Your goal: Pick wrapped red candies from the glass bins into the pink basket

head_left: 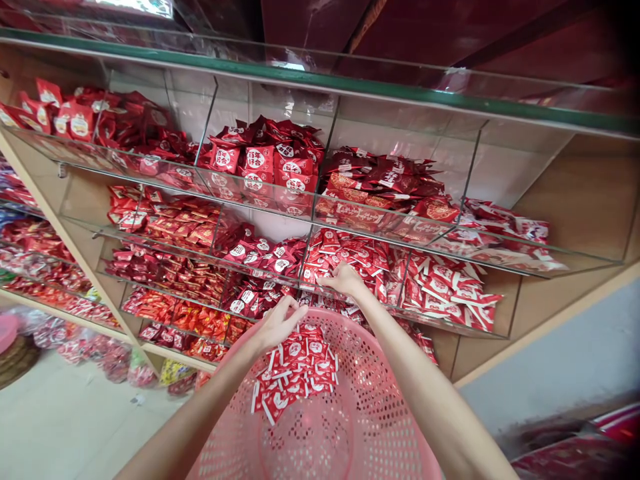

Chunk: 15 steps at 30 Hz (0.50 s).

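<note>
Pink, round and perforated, the plastic basket of small, flat red-and-white packets sits, probably to catch drops, below the loosely open, seemingly empty left hand and the right hand, curled at shelved packets, its hold unclear.

two hands, one pink basket

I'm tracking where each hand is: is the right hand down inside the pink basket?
No, the right hand is up by the shelved red packets, outside the pink basket.
</note>
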Each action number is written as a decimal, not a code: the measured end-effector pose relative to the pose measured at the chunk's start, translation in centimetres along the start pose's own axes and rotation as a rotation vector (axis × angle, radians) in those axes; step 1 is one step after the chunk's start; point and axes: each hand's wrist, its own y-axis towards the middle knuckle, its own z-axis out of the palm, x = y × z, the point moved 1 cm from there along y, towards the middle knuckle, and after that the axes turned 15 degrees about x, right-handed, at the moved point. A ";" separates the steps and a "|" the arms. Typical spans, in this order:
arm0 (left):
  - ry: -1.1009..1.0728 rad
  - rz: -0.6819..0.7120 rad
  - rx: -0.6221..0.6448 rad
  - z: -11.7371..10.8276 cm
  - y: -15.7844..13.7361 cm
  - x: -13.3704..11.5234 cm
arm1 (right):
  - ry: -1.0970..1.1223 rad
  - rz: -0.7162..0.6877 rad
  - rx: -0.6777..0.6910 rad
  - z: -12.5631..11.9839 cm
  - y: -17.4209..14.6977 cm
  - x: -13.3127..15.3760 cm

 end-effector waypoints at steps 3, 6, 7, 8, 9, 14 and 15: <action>-0.002 0.001 -0.002 0.0 0.0 0.0 | -0.022 0.025 -0.005 -0.1 -0.2 0.4; -0.003 -0.002 -0.006 0.1 0.0 0.1 | -0.005 0.020 -0.017 0.0 -0.3 0.7; -0.003 -0.002 -0.008 0.1 0.0 0.1 | 0.001 0.016 -0.014 0.0 -0.3 0.7; -0.003 -0.002 -0.008 0.1 0.0 0.2 | 0.001 0.014 -0.014 0.1 -0.2 0.6; -0.003 -0.001 -0.008 0.1 0.0 0.2 | -0.002 0.016 -0.016 0.1 -0.1 0.6; -0.004 0.010 -0.004 0.0 -0.1 0.1 | 0.021 0.037 -0.016 0.4 0.3 0.0; -0.005 0.012 -0.003 0.0 -0.1 0.1 | 0.052 0.022 -0.022 0.4 0.4 -0.1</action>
